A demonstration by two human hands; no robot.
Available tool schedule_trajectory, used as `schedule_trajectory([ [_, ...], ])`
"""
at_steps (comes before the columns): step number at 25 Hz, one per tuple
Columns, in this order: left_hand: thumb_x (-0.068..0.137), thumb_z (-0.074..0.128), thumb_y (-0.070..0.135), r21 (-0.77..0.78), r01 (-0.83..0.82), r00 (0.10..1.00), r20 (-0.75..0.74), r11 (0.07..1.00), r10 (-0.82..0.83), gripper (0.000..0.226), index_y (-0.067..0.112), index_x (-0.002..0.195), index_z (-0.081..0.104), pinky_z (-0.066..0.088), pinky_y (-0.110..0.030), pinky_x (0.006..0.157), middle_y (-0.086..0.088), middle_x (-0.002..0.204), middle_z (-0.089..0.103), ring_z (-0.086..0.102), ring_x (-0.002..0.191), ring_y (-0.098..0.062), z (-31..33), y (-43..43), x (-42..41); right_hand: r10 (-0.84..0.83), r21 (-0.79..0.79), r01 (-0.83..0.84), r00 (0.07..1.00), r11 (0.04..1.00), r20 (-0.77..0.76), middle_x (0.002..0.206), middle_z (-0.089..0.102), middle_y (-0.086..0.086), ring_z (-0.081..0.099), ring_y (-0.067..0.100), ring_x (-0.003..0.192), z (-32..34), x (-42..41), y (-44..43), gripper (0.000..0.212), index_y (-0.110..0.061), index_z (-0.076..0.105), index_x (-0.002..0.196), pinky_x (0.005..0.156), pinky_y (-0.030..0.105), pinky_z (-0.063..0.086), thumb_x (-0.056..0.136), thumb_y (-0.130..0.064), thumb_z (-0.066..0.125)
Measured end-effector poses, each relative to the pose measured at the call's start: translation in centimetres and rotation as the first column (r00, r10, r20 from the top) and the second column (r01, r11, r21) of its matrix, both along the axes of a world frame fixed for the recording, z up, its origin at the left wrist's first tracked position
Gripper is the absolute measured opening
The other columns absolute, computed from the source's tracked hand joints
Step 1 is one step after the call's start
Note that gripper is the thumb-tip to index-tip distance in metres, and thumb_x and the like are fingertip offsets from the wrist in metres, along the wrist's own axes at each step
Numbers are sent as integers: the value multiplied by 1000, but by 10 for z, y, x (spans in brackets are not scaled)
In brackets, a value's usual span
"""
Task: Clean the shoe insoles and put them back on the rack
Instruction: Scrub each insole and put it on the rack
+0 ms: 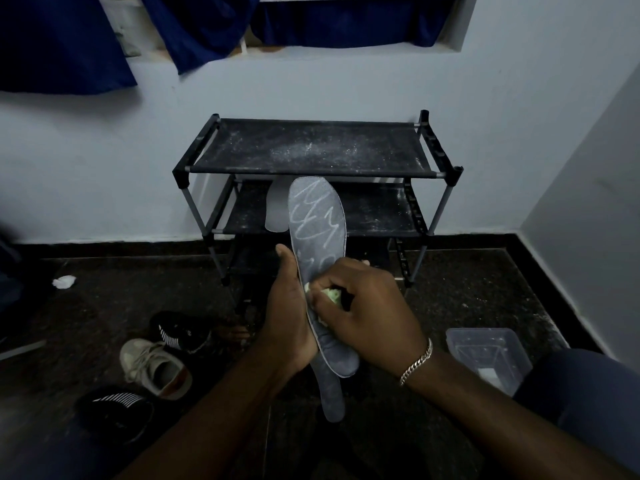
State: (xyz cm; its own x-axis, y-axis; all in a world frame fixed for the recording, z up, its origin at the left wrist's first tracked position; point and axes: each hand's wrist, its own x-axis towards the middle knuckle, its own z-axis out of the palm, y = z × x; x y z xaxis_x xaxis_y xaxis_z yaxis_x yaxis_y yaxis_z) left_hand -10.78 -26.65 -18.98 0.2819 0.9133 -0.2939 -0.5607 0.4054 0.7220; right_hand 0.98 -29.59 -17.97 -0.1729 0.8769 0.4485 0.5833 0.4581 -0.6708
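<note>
Likely midway: pinches pale-green wipe in right fingers, rubs scribbled grey insole gripped by left hand before black tiered rack; unracked.

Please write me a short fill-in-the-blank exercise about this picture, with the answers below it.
1. The left hand grips the grey insole, which bears ____ scribbles.
2. The right hand rubs it with a pale ____ cloth.
3. A second insole lies on the ____ shelf of the rack.
Answers: white; green; middle.
</note>
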Motion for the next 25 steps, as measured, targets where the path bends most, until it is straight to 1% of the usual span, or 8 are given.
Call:
schedule_trajectory([
  [2, 91, 19, 77, 26, 33, 999, 24, 999, -34, 92, 6, 137, 54, 44, -46, 108, -26, 136, 57, 56, 127, -35, -3, 2, -2, 5, -19, -4, 999, 1000, 44, 87, 67, -13, 63, 2, 83, -2, 3, 0, 4, -20, 73, 86, 77, 30, 53, 88, -20, 70],
  [5, 96, 18, 69, 89, 72, 997, 34, 993, -75, 80, 13, 136, 57, 50, -43, 102, -18, 132, 63, 61, 123, -29, -3, 0, 1, -79, 13, 79, 995, 997, 62, 89, 68, -12, 64, 3, 81, -1, 14, 9, 5, -20, 73, 89, 76, 33, 54, 88, -24, 70],
  [8, 104, 31, 54, 127, 113, 993, 15, 985, -116, 62, 7, 135, 57, 49, -44, 102, -20, 132, 62, 60, 123, -31, -2, -3, 2, -123, 42, 119, 988, 992, 95, 91, 69, -9, 64, 5, 81, 3, 21, 15, 9, -20, 75, 95, 74, 34, 55, 90, -25, 70],
  [11, 94, 59, 28, 167, 110, 994, -16, 980, -109, 37, 0, 117, 64, 51, -43, 92, -21, 110, 67, 64, 105, -32, -5, 0, -2, -73, 39, 68, 987, 997, 145, 92, 67, -5, 63, 8, 80, 2, 28, 15, 12, -19, 76, 98, 71, 36, 55, 90, -24, 69],
  [13, 81, 63, 17, 165, 100, 995, -25, 981, -97, 28, 2, 104, 67, 54, -39, 82, -16, 97, 67, 65, 91, -28, -8, 2, -3, -78, 50, 72, 989, 996, 128, 93, 68, -4, 64, 7, 81, 2, 33, 19, 13, -19, 78, 101, 73, 32, 55, 90, -22, 72],
  [18, 70, 52, -5, 252, 140, 987, -110, 958, -115, 41, -3, 110, 64, 55, -40, 79, -21, 98, 65, 65, 89, -31, -14, 4, -2, -64, 38, 60, 992, 997, 109, 96, 67, -5, 64, 6, 84, 4, 38, 23, 16, -17, 78, 103, 76, 25, 55, 88, -19, 76],
  [23, 68, 50, -7, 289, 148, 970, -227, 946, -83, 48, 3, 112, 65, 52, -43, 83, -19, 100, 68, 65, 94, -33, -16, 4, -1, -140, 45, 135, 981, 990, 132, 95, 69, -2, 66, 12, 83, 1, 39, 27, 17, -17, 78, 102, 75, 39, 58, 87, -25, 74],
  [25, 68, 51, -6, 295, 147, 965, -251, 944, -72, 50, 4, 116, 64, 52, -44, 87, -18, 102, 69, 66, 97, -32, -17, 1, 4, -159, 65, 152, 978, 986, 133, 95, 69, -4, 66, 11, 83, 3, 36, 28, 15, -18, 78, 100, 76, 38, 57, 88, -26, 73],
])
